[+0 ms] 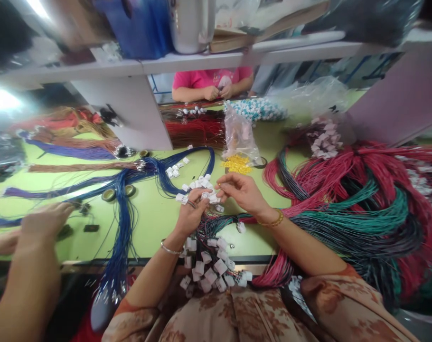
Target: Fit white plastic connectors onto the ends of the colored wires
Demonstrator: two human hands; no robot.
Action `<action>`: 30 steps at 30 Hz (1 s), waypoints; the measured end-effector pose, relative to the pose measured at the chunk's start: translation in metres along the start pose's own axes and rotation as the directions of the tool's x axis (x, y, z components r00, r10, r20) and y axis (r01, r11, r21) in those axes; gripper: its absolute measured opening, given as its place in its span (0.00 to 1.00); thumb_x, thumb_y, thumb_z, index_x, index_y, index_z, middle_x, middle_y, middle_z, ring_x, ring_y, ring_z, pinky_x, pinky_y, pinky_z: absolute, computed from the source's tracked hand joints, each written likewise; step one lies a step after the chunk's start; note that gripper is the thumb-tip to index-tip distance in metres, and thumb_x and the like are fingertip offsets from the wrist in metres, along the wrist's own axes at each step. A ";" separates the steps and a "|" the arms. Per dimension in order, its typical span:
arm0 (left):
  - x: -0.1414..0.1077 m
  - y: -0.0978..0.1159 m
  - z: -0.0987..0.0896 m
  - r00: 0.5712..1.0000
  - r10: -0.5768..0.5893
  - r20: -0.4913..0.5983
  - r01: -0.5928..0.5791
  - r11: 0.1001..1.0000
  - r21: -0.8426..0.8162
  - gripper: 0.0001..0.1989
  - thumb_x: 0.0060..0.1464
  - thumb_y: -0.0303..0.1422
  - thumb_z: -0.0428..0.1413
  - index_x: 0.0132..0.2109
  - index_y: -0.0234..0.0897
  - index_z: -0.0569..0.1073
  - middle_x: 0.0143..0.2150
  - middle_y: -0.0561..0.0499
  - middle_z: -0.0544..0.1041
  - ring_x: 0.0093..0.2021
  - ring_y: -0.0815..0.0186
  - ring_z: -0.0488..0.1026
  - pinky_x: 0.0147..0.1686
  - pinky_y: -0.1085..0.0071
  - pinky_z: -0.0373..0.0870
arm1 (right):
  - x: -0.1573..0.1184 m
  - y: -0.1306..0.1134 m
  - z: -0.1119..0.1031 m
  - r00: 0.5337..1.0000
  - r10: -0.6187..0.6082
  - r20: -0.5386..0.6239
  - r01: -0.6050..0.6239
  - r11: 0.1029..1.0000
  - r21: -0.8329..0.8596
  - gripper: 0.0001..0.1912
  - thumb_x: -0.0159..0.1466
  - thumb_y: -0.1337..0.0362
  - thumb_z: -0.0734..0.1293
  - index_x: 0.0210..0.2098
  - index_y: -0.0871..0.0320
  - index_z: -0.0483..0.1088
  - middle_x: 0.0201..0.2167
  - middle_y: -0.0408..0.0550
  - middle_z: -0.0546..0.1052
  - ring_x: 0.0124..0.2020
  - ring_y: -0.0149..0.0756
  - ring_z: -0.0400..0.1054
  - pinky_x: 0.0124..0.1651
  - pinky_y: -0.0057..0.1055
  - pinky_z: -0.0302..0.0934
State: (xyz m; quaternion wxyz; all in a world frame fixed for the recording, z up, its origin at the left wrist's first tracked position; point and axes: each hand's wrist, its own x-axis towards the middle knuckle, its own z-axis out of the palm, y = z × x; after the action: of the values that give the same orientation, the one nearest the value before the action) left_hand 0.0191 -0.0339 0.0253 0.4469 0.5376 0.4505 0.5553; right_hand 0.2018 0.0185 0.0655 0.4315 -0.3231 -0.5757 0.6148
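My left hand [192, 214], with a silver bangle at the wrist, is closed on a white connector [206, 195] that has wires on it. Close on its right, my right hand [245, 191] pinches at the connector's side; a tiny yellow speck shows at its fingertips. More white connectors [201, 182] lie just beyond the left hand. Behind the right hand is a pile of small yellow pieces [237, 164] beside a clear plastic bag [240, 135]. A cluster of white connectors [211, 275] on dark wires hangs at the table's front edge, below my hands.
Red, green and black wire bundles [358, 209] cover the right side. Blue wires [121, 213] drape over the front edge at left. Another person's arm [38, 256] reaches in at far left. A person in pink [212, 83] sits opposite, beneath a shelf [237, 59].
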 end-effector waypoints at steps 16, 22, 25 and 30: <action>0.001 0.005 0.001 0.991 -0.129 0.041 0.136 0.949 -0.283 0.20 0.44 0.44 0.69 0.37 0.38 0.72 0.29 0.54 0.73 0.28 0.70 0.68 0.31 0.72 0.66 | -0.005 -0.011 0.013 0.793 -0.505 0.341 0.606 0.595 -0.527 0.05 0.67 0.70 0.62 0.39 0.57 0.70 0.31 0.45 0.73 0.30 0.30 0.66 0.35 0.28 0.62; 0.002 0.006 0.000 0.994 -0.108 0.022 0.110 0.963 -0.246 0.20 0.45 0.46 0.68 0.35 0.36 0.73 0.25 0.56 0.70 0.23 0.73 0.63 0.26 0.73 0.60 | -0.005 -0.012 0.014 0.783 -0.503 0.366 0.617 0.556 -0.556 0.05 0.67 0.71 0.61 0.36 0.57 0.67 0.29 0.43 0.71 0.28 0.30 0.62 0.33 0.28 0.59; 0.003 0.004 0.000 0.992 -0.123 0.013 0.123 0.965 -0.232 0.19 0.45 0.46 0.68 0.36 0.36 0.75 0.26 0.54 0.72 0.23 0.72 0.64 0.26 0.73 0.61 | -0.005 -0.013 0.015 0.768 -0.498 0.403 0.633 0.490 -0.600 0.07 0.67 0.71 0.58 0.35 0.57 0.65 0.28 0.44 0.70 0.29 0.32 0.61 0.33 0.28 0.57; 0.003 0.003 0.002 0.990 -0.140 -0.018 0.131 0.959 -0.250 0.21 0.44 0.48 0.68 0.33 0.35 0.76 0.28 0.52 0.75 0.25 0.71 0.68 0.27 0.73 0.65 | -0.004 -0.016 0.017 0.713 -0.512 0.480 0.690 0.386 -0.612 0.09 0.65 0.74 0.56 0.36 0.56 0.64 0.29 0.46 0.70 0.31 0.34 0.62 0.34 0.30 0.57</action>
State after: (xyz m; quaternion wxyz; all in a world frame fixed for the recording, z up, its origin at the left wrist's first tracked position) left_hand 0.0208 -0.0311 0.0290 0.5396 0.4355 0.4212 0.5846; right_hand 0.1906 0.0069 0.0829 0.3838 -0.1721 -0.8957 0.1444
